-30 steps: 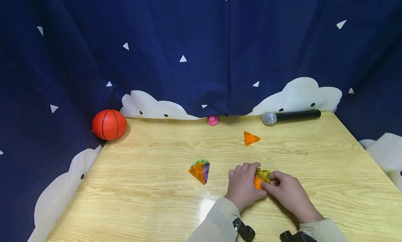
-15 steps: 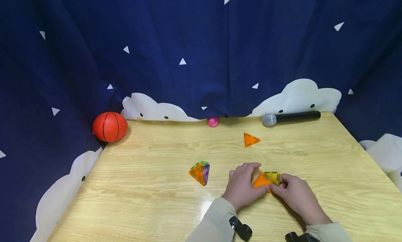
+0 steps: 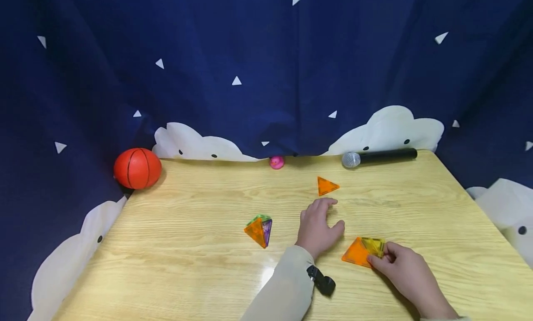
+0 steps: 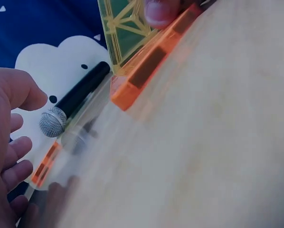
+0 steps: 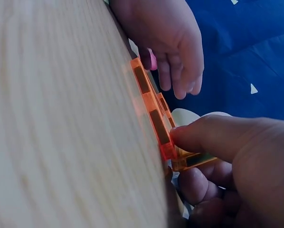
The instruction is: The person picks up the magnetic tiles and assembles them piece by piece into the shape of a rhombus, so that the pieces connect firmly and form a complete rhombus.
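Observation:
My right hand [image 3: 410, 272] pinches a translucent yellow magnetic tile [image 3: 374, 246] between thumb and fingers. Joined to it is an orange triangular magnetic tile [image 3: 357, 252], lying low at the tabletop. In the left wrist view the yellow tile [image 4: 127, 31] rises at an angle from the orange tile's edge [image 4: 149, 64]. My left hand [image 3: 318, 228] is apart from them, fingers loosely extended and holding nothing. Just beyond its fingertips a loose orange triangular tile [image 3: 327, 186] lies flat on the table.
Left of the hands stands a small pyramid [image 3: 256, 231] of orange, purple and green tiles. Along the back of the wooden table [image 3: 200, 200] are a red ball [image 3: 137, 168], a pink toy duck [image 3: 276, 162] and a microphone [image 3: 379, 157]. A blue curtain [image 3: 266, 57] hangs behind.
My left hand has let go of the orange tile and moved away toward the loose orange triangle. My right hand has drawn the joined yellow and orange tiles right and slightly nearer.

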Demonstrator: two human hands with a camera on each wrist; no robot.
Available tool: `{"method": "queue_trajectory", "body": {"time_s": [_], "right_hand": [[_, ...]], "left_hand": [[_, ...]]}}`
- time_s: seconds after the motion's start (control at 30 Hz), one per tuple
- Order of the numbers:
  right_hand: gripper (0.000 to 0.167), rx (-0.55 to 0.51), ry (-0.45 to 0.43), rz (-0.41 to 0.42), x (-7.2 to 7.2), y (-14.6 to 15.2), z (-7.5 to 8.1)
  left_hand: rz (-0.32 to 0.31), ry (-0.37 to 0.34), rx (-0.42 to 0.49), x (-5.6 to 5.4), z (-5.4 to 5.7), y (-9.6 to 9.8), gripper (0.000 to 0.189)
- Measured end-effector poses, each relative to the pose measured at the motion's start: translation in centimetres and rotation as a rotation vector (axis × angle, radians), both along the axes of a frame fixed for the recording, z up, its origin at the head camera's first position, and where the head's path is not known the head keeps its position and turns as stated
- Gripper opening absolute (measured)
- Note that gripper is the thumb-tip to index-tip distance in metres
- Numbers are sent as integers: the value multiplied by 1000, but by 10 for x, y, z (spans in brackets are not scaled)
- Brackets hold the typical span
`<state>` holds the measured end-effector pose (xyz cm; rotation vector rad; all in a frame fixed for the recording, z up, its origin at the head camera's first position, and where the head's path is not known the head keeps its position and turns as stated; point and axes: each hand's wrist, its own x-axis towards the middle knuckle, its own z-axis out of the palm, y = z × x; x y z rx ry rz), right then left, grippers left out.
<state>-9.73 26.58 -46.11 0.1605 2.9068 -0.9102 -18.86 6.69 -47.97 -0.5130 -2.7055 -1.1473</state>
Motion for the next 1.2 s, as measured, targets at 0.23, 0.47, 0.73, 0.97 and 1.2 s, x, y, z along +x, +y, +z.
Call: {"method": "queue_trajectory", "body": {"time_s": [0.23, 0.47, 0.73, 0.97, 1.2], "right_hand": [[36, -13, 16, -10, -1, -1, 0], [35, -26, 7, -23, -2, -5, 2], [35, -48, -18, -53, -1, -3, 3], [35, -70, -27, -59, -3, -5, 2], [36, -58, -36, -64, -1, -3, 3]], "left_hand": [[102, 25, 16, -21, -1, 15, 46], [205, 17, 50, -51, -4, 21, 42], [191, -7, -22, -84, -6, 20, 45], [99, -98, -167, -106, 0, 9, 56], [44, -127, -258, -112, 6, 9, 44]]}}
